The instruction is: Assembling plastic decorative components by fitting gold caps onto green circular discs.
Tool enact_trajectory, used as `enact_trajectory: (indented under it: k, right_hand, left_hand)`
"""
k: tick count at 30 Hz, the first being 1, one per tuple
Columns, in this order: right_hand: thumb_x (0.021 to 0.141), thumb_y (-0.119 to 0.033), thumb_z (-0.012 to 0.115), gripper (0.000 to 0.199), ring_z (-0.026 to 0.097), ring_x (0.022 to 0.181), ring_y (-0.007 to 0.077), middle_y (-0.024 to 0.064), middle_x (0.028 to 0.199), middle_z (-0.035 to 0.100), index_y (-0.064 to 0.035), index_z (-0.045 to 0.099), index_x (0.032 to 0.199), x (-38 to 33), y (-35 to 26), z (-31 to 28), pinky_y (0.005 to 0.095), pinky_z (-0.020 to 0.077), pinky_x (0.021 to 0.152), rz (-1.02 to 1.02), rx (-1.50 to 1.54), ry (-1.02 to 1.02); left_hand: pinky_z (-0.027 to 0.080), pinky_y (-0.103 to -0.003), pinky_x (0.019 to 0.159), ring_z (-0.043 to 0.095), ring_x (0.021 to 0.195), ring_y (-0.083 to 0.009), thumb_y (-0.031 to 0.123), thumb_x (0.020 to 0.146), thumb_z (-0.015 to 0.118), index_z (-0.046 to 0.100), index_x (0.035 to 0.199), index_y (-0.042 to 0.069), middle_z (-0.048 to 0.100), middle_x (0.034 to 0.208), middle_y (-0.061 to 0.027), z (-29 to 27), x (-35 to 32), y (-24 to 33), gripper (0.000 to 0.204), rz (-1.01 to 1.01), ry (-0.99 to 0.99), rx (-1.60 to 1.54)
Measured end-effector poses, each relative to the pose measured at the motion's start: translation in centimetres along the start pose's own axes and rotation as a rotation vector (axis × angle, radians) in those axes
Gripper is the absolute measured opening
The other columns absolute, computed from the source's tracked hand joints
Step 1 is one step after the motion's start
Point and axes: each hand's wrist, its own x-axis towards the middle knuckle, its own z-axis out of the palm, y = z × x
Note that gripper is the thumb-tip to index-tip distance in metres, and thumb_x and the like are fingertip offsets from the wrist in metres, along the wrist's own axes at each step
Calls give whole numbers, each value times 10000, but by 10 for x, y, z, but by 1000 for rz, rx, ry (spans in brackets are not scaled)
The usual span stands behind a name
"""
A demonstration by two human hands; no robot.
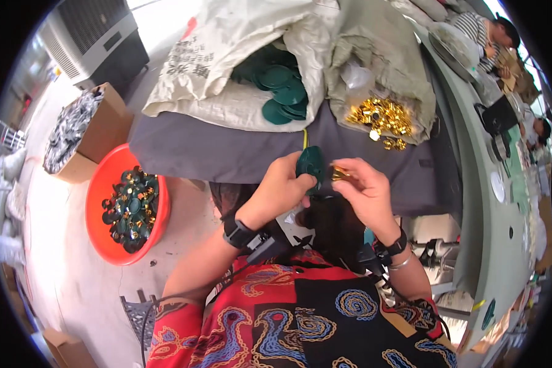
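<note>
My left hand (280,187) is closed on a dark green round disc (311,161), held on edge over the front of the table. Just to its right, my right hand (369,195) pinches a small shiny gold piece (338,173) between thumb and fingers, a short gap from the disc. Beyond the hands, an open white woven sack (196,92) lies on its side with several green discs (285,92) at its mouth. Beside it a grey-green sack (405,73) spills a pile of small gold pieces (383,118).
Grey cloth (196,150) covers the table. On the floor at left stand an orange basin (92,208) of green and gold parts, a cardboard box (107,126) of silvery pieces and an air cooler (92,37). A long grey-green table (481,202) runs along the right; people (475,34) sit beyond it.
</note>
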Motion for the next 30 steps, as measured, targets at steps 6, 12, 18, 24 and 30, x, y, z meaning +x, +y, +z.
enact_trajectory:
  k: [6, 12, 18, 24, 30]
  right_hand:
    - [821, 48, 645, 308, 656, 843, 245, 127, 1040, 617, 10, 599, 1123, 0, -15, 2, 316, 537, 727, -191, -271, -46]
    - [791, 61, 645, 298, 643, 836, 320, 169, 1006, 604, 23, 600, 1083, -4, -16, 4, 356, 527, 707, -314, -533, -45]
    - [856, 44, 592, 177, 650, 683, 190, 100, 862, 627, 34, 598, 1032, -2, -12, 9, 293, 518, 591, -49, -327, -76]
    - [911, -43, 625, 112, 602, 600, 81, 41, 752, 637, 37, 627, 991, 8, -1, 16, 237, 516, 538, 408, 457, -212]
    - [788, -219, 753, 431, 639, 738, 319, 173, 992, 622, -38, 608, 1151, 40, 38, -43, 392, 523, 649, 5, -820, 261]
  left_hand:
    - [451, -230, 460, 594, 532, -93, 21, 865, 524, 550, 1078, -36, 599, 760, -28, 17, -7, 2, 223, 72, 35, 73]
    - [495, -433, 561, 624, 621, -376, -9, 777, 535, 519, 922, -89, 609, 720, -240, 27, -1, -13, 167, 237, 129, 236]
    - [475, -509, 572, 573, 636, -447, -2, 726, 588, 487, 936, -78, 566, 769, -260, 36, -10, -23, 245, 566, 234, 721]
    - [487, -420, 499, 606, 563, -331, -18, 773, 575, 535, 1012, -46, 571, 766, -170, 6, -16, -27, 244, 720, 218, 743]
    - [454, -218, 497, 594, 558, -118, 48, 865, 548, 607, 982, 13, 626, 763, -23, -133, -54, -41, 135, 185, 661, -95]
